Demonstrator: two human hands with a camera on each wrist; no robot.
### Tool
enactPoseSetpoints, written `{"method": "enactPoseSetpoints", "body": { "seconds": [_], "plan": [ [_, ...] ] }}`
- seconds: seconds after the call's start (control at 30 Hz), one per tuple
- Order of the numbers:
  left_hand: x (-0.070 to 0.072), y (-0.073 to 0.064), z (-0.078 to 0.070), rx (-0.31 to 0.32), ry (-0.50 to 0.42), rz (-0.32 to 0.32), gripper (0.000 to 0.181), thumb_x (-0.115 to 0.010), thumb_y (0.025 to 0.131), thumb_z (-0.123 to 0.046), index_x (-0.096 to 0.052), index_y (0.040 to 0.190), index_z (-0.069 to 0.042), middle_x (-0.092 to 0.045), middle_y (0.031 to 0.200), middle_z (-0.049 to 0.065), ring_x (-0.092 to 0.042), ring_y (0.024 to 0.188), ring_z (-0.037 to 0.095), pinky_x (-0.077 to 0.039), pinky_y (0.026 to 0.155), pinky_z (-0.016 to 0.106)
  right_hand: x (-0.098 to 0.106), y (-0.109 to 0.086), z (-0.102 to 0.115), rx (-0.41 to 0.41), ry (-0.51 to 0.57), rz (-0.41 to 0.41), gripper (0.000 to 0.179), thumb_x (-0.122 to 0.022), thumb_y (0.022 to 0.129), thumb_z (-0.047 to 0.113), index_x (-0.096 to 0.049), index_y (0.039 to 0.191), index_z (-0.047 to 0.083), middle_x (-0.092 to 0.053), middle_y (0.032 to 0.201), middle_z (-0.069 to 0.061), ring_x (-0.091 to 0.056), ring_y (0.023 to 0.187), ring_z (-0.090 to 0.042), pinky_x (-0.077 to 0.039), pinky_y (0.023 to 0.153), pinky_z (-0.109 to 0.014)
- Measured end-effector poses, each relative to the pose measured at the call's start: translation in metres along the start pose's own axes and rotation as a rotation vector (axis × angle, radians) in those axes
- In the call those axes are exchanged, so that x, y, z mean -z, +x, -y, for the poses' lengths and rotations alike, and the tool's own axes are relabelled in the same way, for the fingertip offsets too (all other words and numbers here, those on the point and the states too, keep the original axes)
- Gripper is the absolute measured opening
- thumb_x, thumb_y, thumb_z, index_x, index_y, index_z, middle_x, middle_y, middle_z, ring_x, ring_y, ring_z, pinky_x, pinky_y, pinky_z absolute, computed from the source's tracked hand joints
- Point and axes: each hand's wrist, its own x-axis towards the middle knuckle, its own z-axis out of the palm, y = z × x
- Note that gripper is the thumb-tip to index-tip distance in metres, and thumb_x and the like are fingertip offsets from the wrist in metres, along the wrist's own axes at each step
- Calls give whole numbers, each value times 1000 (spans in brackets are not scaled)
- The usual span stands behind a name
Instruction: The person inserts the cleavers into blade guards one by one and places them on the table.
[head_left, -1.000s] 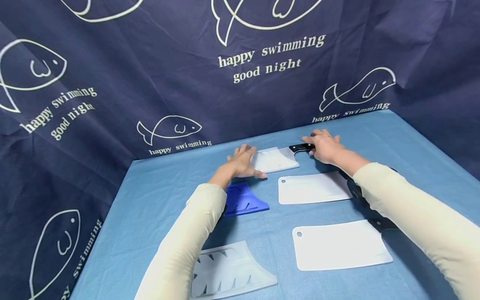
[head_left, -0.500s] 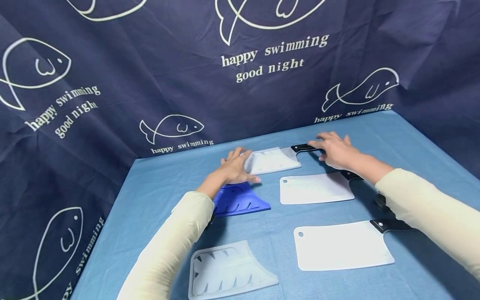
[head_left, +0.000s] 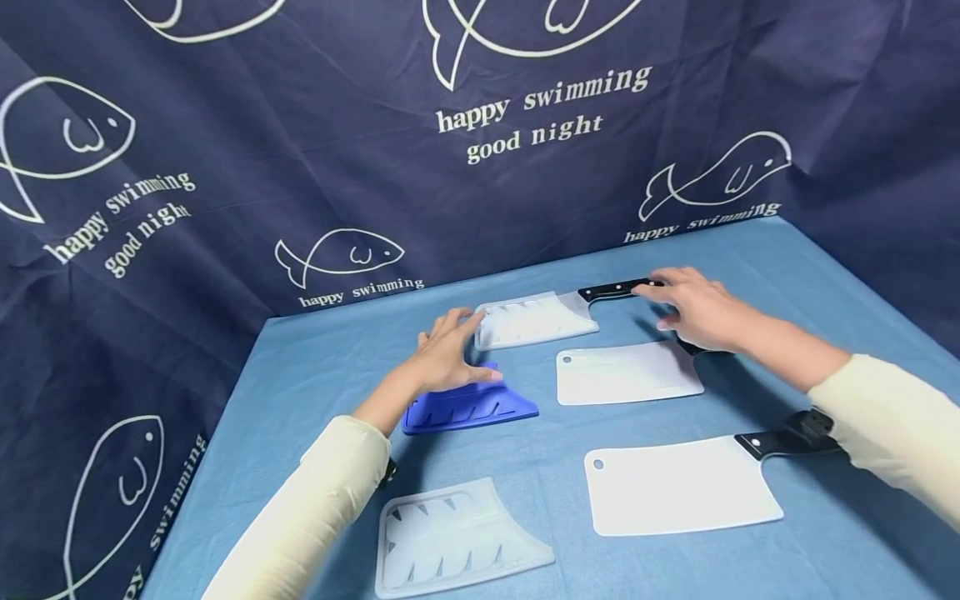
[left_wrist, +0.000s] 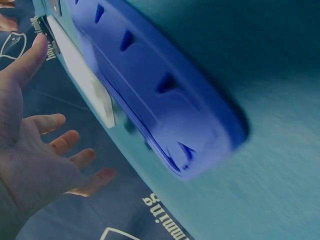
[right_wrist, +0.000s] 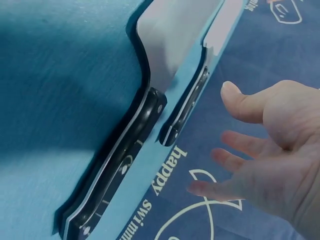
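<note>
At the back of the table lies a cleaver whose blade sits in a translucent white blade cover. My left hand, fingers spread and holding nothing, hovers over a blue blade cover and beside the white cover's left end. My right hand is near the sheathed cleaver's black handle end, its fingers loosely bent; the right wrist view shows nothing in its grasp. Below it, a second cleaver lies bare, its handle partly hidden by that hand in the head view.
Nearer the front lie another bare cleaver and a second translucent white blade cover. A light blue cloth covers the table. Behind it hangs a dark blue curtain with fish drawings.
My right hand has let go of the sheathed cleaver's handle and moved right. My left hand has drawn left, away from the white cover. The sheathed cleaver stays in place.
</note>
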Motion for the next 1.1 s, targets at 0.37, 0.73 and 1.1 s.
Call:
{"method": "enactPoseSetpoints", "body": {
  "seconds": [0.37, 0.73, 1.1],
  "plan": [
    [-6, -35, 10, 20, 3, 7, 104, -78, 71, -56, -27, 153, -17, -26, 153, 9, -24, 139, 29, -23, 102, 64, 3, -29, -8, 11, -20, -6, 57, -68, 83, 1, -53, 137, 9, -42, 139, -27, -37, 124, -46, -35, 81, -67],
    [-8, -58, 20, 44, 50, 46, 107, -79, 68, -59, -29, 152, -17, -27, 153, 10, -24, 139, 33, -26, 97, 67, -1, -46, -28, -33, -50, 24, 60, -73, 81, 5, -52, 137, 7, -42, 138, -28, -38, 123, -49, -39, 76, -66],
    [-13, -65, 19, 60, 60, 104, 108, -79, 66, -60, -29, 152, -17, -31, 148, 11, -28, 136, 33, -30, 97, 59, -8, -53, -51, -69, -75, 96, 64, -75, 81, 10, -50, 139, 7, -44, 135, -26, -41, 119, -49, -38, 74, -70]
  ]
}}
